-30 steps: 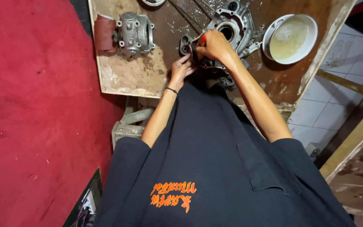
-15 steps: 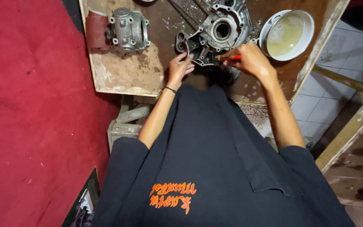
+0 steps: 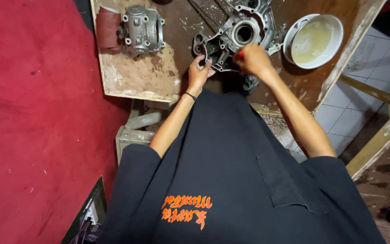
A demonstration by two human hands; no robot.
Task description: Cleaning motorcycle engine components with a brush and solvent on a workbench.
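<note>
Left hand (image 3: 198, 72) pinches the near edge of the engine casing (image 3: 238, 36) on the table (image 3: 136, 77); right hand (image 3: 253, 58), shifted leftward onto the casing's near rim within the last half-second, is closed on a red-tipped tool, so work there appears under way; beyond, a cylinder part (image 3: 143, 28) and white bowl (image 3: 313, 40).

The crankcase (image 3: 242, 34) is dull grey cast metal, rough and grimy, as is the smaller casting (image 3: 143, 28) to its left. The bench (image 3: 136, 74) is worn wood, stained dark and scuffed pale near the edge. The bowl (image 3: 313, 40) looks like glossy white enamel. The carpet (image 3: 28, 113) is matt red, fuzzy cloth.
</note>
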